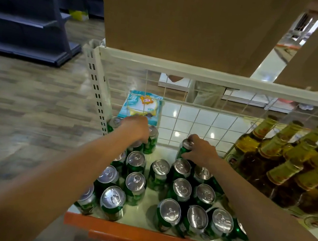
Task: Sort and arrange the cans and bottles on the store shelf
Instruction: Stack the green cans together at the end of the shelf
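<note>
Green cans (135,186) stand upright on a white shelf (147,211) with an orange front edge (119,229). They form two loose groups, one left and one right, with a strip of bare shelf between them. To the right, brown bottles (287,171) with gold foil necks stand packed close together against the wire mesh back (194,121).

The right hand (200,152) reaches to the far end of the right group and grips the far can (185,146) from above, fingers curled over its silver top and thumb pressed to its green side. This can stands just beyond the rest of its group, near the mesh.

The left hand (136,127) is stretched to the far end of the left group, above a half-hidden can (136,147), with two more cans close on either side. Its fingers point down and away behind the back of the hand (whether they hold anything cannot be told).

Beyond the mesh lies a pale blue packet (142,108) with a cartoon figure. A large cardboard box (177,21) sits on top of the shelf frame, and a dark shelving unit (26,12) stands far left on the wood-pattern floor
</note>
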`<action>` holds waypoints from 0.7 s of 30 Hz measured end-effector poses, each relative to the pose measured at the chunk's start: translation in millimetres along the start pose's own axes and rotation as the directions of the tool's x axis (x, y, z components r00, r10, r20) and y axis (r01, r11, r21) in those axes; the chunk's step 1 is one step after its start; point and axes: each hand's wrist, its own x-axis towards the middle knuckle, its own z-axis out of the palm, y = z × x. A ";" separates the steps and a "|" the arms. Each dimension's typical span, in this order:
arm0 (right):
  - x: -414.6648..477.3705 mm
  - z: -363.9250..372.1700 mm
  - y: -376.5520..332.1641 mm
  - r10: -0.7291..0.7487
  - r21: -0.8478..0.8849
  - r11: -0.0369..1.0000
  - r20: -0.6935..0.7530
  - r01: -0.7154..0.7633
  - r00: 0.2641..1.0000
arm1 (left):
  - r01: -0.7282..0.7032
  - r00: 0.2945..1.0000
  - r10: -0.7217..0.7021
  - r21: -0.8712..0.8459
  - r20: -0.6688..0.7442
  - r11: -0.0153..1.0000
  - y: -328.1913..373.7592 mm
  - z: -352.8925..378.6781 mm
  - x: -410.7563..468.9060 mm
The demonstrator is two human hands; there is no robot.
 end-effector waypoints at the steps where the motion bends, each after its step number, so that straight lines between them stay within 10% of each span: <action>1: 2.4 -2.5 -0.2 0.008 -0.044 0.999 0.040 -0.007 0.999 | 0.030 0.999 -0.031 0.015 0.020 0.999 -4.4 6.7 -0.8; 10: 13.9 -14.7 -1.5 0.038 -0.220 0.975 0.275 0.025 0.961 | 0.056 0.998 -0.059 -0.136 -0.013 0.989 -13.9 28.5 0.3; 21: -7.3 -12.1 -32.4 -0.250 0.334 0.918 0.074 0.212 0.965 | -0.090 0.992 0.084 -0.055 -0.090 0.994 31.9 -16.3 -6.0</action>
